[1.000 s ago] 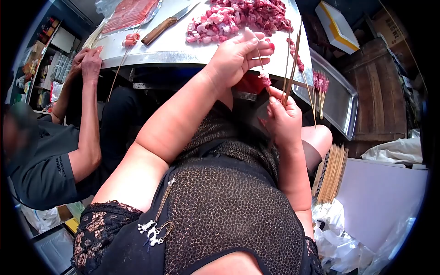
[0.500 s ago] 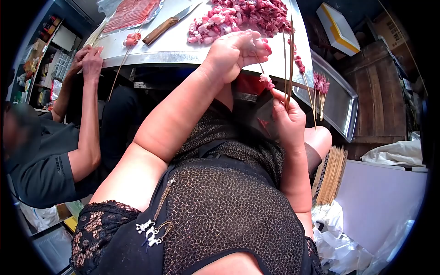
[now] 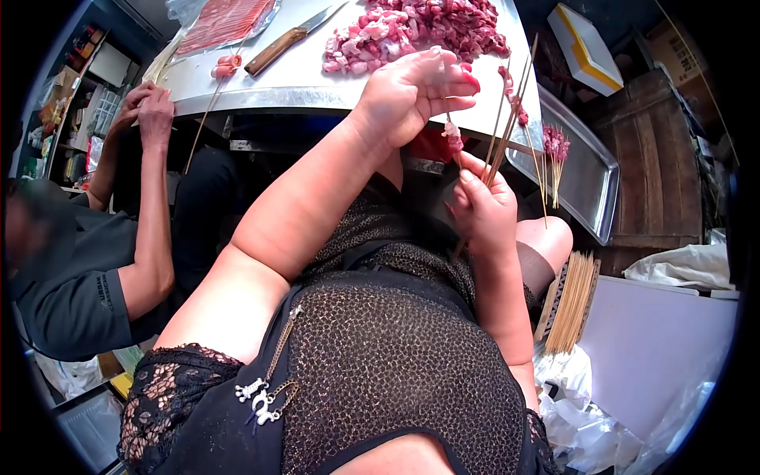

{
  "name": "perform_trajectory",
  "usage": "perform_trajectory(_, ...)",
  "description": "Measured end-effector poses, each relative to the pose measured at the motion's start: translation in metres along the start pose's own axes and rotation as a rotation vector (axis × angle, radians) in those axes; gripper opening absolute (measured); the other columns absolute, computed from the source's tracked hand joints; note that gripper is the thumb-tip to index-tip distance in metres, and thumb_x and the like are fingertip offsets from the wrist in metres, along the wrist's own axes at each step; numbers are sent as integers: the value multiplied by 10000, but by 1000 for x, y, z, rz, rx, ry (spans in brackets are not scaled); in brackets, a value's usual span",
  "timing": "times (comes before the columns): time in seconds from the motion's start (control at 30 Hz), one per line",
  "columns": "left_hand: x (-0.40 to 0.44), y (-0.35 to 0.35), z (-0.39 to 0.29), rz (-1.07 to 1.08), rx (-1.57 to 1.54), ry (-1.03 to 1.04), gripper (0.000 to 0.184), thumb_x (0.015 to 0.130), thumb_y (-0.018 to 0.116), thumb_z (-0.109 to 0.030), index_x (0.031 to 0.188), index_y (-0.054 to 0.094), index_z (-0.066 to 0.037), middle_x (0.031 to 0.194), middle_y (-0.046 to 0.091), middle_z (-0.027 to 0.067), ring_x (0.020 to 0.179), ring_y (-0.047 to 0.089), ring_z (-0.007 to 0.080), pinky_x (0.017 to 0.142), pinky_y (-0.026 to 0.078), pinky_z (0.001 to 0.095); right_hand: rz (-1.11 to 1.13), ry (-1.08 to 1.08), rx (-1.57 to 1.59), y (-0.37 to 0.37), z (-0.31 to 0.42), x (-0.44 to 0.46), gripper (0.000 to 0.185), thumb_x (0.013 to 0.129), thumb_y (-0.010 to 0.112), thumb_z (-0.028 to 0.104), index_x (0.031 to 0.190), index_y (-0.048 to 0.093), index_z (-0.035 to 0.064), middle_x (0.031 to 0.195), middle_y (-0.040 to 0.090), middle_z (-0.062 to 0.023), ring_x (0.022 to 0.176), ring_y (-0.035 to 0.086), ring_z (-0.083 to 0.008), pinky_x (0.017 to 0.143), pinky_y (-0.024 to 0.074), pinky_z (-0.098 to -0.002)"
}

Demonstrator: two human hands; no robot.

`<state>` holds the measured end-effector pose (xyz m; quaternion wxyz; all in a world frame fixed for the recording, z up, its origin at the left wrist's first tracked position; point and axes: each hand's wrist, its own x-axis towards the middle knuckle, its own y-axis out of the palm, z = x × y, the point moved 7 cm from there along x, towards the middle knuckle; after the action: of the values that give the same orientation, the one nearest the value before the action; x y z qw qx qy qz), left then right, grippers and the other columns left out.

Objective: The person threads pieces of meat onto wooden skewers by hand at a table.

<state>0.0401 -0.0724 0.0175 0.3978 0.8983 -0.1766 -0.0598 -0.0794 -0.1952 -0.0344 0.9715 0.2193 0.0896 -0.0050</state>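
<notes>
My right hand (image 3: 484, 207) is closed round several thin bamboo skewers (image 3: 496, 146) below the table edge. One of them carries pale and red meat pieces (image 3: 453, 138) and points up into my left hand (image 3: 416, 95). My left hand is palm up with curled fingers, and a bit of red meat (image 3: 469, 73) shows at its fingertips. Part of that grip is hidden. Behind my left hand lies a pile of cut raw meat (image 3: 423, 36) on the white table (image 3: 317, 91). A skewer threaded with meat (image 3: 519, 111) rests over the table's right corner.
A wooden-handled knife (image 3: 277, 51) and sliced meat in plastic (image 3: 226, 24) lie on the table's left. Finished meat skewers (image 3: 556, 146) rest on a metal tray (image 3: 606, 198) at right. Bare skewers (image 3: 571, 305) fill a box below. A co-worker's hands (image 3: 150, 107) are at the table's left edge.
My right hand has shifted left and slightly down, and the bare skewers in it now lean further right. My left hand has moved slightly right, its fingers a little more extended.
</notes>
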Motion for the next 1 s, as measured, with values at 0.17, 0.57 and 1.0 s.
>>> perform_trajectory(0.17,0,2,1,-44,-22,63,219,928,340,-108,977,519,8,872,611,153,839,622,269,882,495,494,-37,-56,-19,0,3,4,263,918,531,62,1173,574,11,662,504,48,495,385,-2,438,299,-150)
perform_trajectory(0.57,12,-13,-3,-79,-241,60,214,890,330,-170,843,499,-46,806,560,126,738,582,253,909,447,537,24,-69,-53,30,-1,28,253,914,532,63,1152,588,-3,689,511,44,569,435,-19,508,353,-155)
perform_trajectory(1.0,22,-16,13,-151,143,80,176,884,373,-125,832,505,-20,819,557,129,753,578,271,813,507,461,44,98,173,26,0,58,258,904,544,76,1150,582,7,657,517,34,480,406,-19,417,307,-153)
